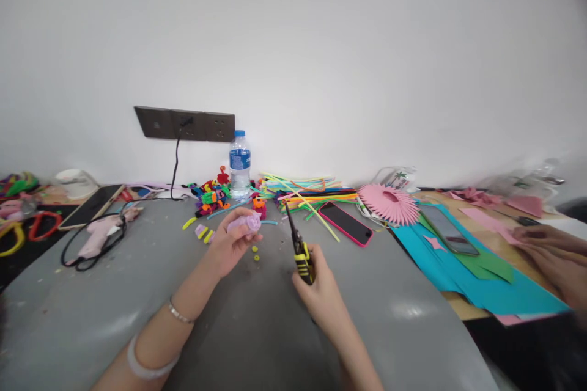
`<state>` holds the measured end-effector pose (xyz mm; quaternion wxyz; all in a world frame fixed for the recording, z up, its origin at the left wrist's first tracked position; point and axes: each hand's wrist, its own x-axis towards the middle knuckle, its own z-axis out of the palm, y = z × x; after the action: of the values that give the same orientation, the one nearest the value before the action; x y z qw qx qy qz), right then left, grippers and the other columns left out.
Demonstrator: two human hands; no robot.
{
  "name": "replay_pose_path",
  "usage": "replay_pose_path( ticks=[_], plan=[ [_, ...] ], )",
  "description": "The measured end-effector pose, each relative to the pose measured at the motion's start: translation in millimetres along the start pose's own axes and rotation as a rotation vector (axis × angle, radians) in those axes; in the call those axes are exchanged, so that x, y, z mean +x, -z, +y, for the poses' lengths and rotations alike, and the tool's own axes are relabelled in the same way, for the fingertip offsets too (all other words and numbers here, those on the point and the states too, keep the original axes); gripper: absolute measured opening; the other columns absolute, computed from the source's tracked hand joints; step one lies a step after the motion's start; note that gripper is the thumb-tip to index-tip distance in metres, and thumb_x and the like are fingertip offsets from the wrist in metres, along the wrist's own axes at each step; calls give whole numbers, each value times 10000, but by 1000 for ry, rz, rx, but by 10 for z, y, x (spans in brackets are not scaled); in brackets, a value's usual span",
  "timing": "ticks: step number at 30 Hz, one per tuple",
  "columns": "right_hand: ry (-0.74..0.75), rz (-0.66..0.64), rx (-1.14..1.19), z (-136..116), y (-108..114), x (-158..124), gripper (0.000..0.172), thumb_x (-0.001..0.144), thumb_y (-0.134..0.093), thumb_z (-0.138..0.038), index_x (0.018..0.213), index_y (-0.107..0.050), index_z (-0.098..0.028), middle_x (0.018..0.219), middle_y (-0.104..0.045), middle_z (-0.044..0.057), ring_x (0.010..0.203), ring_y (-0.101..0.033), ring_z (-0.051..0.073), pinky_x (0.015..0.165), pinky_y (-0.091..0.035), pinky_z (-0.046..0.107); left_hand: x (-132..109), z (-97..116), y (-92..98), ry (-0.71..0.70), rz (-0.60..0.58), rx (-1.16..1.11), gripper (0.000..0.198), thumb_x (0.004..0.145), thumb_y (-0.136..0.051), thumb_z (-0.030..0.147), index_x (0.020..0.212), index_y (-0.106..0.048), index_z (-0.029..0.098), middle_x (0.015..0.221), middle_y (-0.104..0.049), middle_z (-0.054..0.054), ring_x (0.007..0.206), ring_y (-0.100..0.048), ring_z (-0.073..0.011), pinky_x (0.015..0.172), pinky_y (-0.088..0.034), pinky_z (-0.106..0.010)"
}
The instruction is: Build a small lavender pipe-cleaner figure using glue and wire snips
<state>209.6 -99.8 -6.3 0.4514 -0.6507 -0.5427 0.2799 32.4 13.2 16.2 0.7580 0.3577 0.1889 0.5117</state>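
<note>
My left hand (pixel 232 243) is closed around a small bundle of lilac pipe cleaner (pixel 247 223), raised over the grey table. Its fingers hide part of the bundle. My right hand (pixel 317 281) grips needle-nose pliers (pixel 302 261) with yellow-and-black handles. Their dark tip points up and away, apart from the bundle. Little yellow-green pieces (pixel 255 253) lie on the table between my hands. Beyond my left hand are short yellow and lilac pieces (pixel 205 233) and several colourful pipe-cleaner figures (pixel 211 195).
A water bottle (pixel 239 165) stands by the wall near loose pipe cleaners (pixel 305 192). To the right are a pink-cased phone (pixel 346 224), a pink folded-paper ring (pixel 389 204) and another person's hands (pixel 553 256). A corded pink glue gun (pixel 98 235) and scissors (pixel 43 226) lie left.
</note>
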Motion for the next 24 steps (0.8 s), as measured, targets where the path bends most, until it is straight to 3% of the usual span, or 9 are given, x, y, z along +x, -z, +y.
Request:
replay_pose_path(
  ticks=[3,7,11,13,15,17,21,24],
  plan=[
    [-58,71,-270,208,225,172,350,726,-546,-254,1068,-488,-212,874,-623,22,753,-607,213,702,-452,302,35,-7,-7,27,52,132,287,591,-877,250,829,-735,172,626,-625,32,550,-570,-72,650,-604,-244],
    [-2,216,-719,527,463,397,379,659,-659,-237,1025,-600,-154,1009,-592,136,959,-564,317,858,-434,410,57,-16,-17,50,117,232,338,552,-896,285,828,-741,169,716,-672,5,587,-606,-90,651,-593,-251],
    [-16,218,-813,654,472,477,437,707,-728,-333,1080,-639,-124,1035,-592,168,994,-546,359,883,-431,475,75,-50,13,46,155,327,371,558,-892,311,864,-744,163,755,-675,1,594,-594,-84,708,-594,-276],
    [35,277,-728,583,375,471,472,746,-718,-377,1143,-623,-139,1070,-596,170,1030,-543,368,920,-417,524,85,-66,34,40,168,368,374,563,-887,323,866,-741,158,790,-683,-4,588,-582,-76,732,-592,-287],
    [185,279,-526,432,226,463,435,827,-647,-372,1206,-590,-166,1129,-601,163,1101,-538,345,976,-402,529,93,-76,49,43,172,399,376,567,-881,339,862,-736,158,827,-695,-16,598,-591,-84,733,-586,-290],
    [301,136,-243,240,55,480,401,912,-548,-355,1280,-541,-197,1224,-591,146,1159,-543,288,1004,-424,468,97,-79,58,46,171,427,378,575,-873,356,866,-735,158,853,-704,-28,624,-610,-101,722,-578,-286],
    [285,-134,193,-87,-220,635,557,898,-588,-403,1403,-430,-230,1350,-552,129,1088,-617,226,936,-501,387,101,-69,63,31,153,465,394,577,-869,363,889,-736,162,900,-707,-46,718,-643,-142,675,-555,-248],
    [248,-250,361,-192,-311,812,479,872,-619,-435,1297,-547,-224,1183,-650,92,910,-656,188,780,-537,311,104,-68,79,42,114,474,409,595,-860,378,919,-726,167,945,-704,-54,767,-656,-165,680,-561,-262]
  ],
)
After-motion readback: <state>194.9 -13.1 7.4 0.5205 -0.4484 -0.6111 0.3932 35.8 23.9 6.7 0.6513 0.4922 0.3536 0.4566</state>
